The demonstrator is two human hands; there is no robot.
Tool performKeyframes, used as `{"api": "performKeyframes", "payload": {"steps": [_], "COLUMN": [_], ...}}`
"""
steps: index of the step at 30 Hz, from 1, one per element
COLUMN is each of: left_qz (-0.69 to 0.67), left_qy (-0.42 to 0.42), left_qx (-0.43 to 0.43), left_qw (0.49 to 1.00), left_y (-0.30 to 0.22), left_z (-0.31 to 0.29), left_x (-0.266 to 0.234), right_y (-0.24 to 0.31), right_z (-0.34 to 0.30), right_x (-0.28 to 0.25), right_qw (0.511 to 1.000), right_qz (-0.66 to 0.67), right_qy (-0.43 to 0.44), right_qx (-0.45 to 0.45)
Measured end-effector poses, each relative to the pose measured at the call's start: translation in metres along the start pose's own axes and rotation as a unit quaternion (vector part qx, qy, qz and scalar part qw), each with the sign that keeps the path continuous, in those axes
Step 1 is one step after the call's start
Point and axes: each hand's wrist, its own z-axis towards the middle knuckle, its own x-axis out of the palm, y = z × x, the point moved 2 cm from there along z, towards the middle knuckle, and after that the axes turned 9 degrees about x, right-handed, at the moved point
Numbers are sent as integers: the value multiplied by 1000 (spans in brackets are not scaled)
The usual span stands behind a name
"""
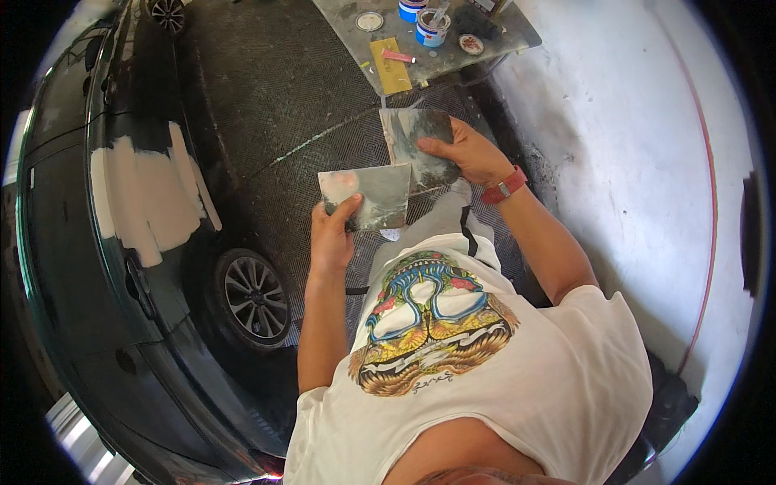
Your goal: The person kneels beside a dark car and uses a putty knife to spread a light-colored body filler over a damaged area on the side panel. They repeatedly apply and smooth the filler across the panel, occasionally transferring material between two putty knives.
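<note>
My left hand (332, 234) grips a flat, square putty spreader (381, 196), thumb on its face; pale and dark smears cover the surface. A second flat putty spreader (402, 133), smeared grey and dark, is held in my right hand (477, 153), its thumb lying across the front. The two plates are close together in front of my body, the left one nearer to me, and their edges meet or overlap in view. To the left, a dark car (105, 323) carries a broad patch of beige filler (158, 194) on its side panel above the wheel.
Beyond my hands stands a grey worktable (347, 12) with an open blue-and-white can (432, 31), a round lid (369, 22), a red tube (398, 56) and a yellowish sheet (392, 77). A white wall (630, 121) borders the right side. The car's wheel (255, 297) is near my left arm.
</note>
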Motion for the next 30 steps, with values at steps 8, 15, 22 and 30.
{"api": "performKeyframes", "payload": {"steps": [8, 15, 22, 30], "left_qz": [33, 312, 384, 221], "left_qy": [-10, 25, 207, 99], "left_qx": [59, 117, 188, 47], "left_qw": [998, 943, 880, 969], "left_y": [-3, -22, 21, 37], "left_z": [13, 48, 22, 11], "left_x": [53, 115, 252, 257], "right_y": [17, 76, 88, 63], "right_z": [-43, -99, -113, -130], "right_x": [-29, -19, -76, -284], "right_qw": [998, 849, 758, 762], "right_qz": [-54, -467, -571, -506], "right_qy": [23, -244, -270, -403], "right_qx": [32, -40, -166, 9]}}
